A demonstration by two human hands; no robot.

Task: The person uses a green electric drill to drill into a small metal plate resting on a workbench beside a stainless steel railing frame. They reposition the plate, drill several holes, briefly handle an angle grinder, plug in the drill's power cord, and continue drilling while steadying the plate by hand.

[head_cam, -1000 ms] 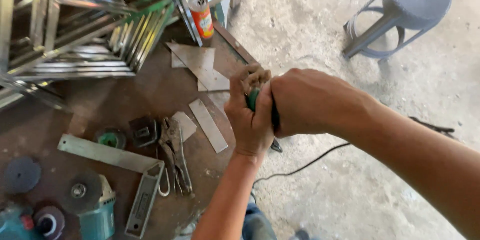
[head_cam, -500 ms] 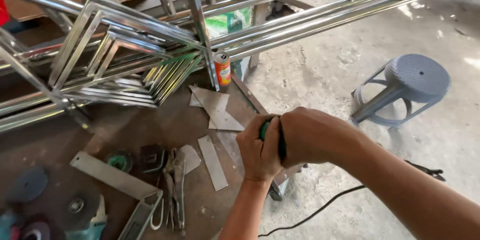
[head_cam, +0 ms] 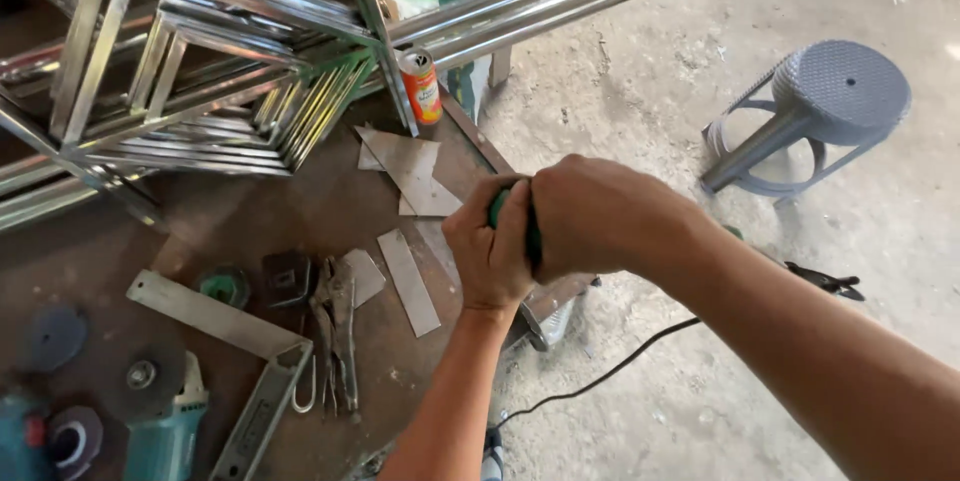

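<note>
Both hands clamp onto one green-handled tool [head_cam: 527, 226] at the near right edge of the rusty worktop [head_cam: 200, 221], likely for steadiness. The left hand [head_cam: 490, 251] rises from below, fingers curled tight round the handle; the right hand [head_cam: 590, 216] reaches in from the right, wrapped over it. The locking pliers [head_cam: 335, 326] and metal strip [head_cam: 408, 281] lie just left, within reach.
</note>
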